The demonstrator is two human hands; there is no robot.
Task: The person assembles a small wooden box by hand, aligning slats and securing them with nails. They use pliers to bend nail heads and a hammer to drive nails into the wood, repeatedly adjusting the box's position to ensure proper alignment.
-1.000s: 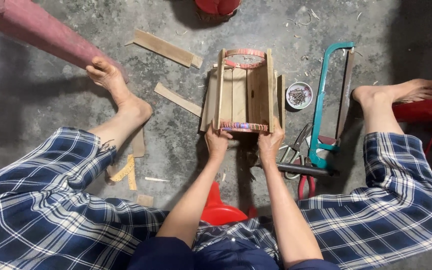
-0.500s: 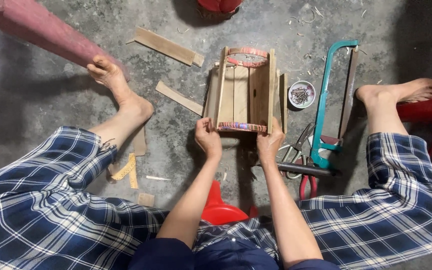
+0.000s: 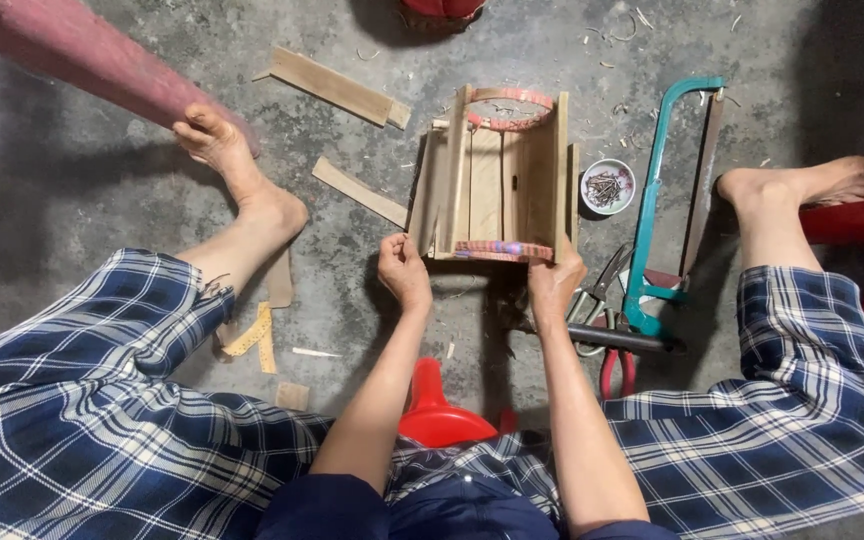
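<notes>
the left hand (image 3: 404, 272) is curled shut on the near left corner of the small wooden frame (image 3: 497, 180), and the right hand (image 3: 554, 285) is clamped on its near right corner, fingers wrapped over the banded lower edge. the frame sits on the concrete floor (image 3: 82, 200) between the 2 bare feet, its slats upright and held together by a red band (image 3: 510, 110) at the far end and another at the near end. to my eye the bands are the weak point: a hard squeeze or twist from either hand could let a slat slip and the whole thing fold. just right of the frame a small bowl of nails (image 3: 607, 186) stands close enough to be knocked over, and the teal hacksaw (image 3: 667, 200) and pliers (image 3: 602, 300) lie near the right wrist, where a careless pull back could catch the blade. loose wood offcuts (image 3: 337, 88) lie by the left foot (image 3: 232, 160).
</notes>
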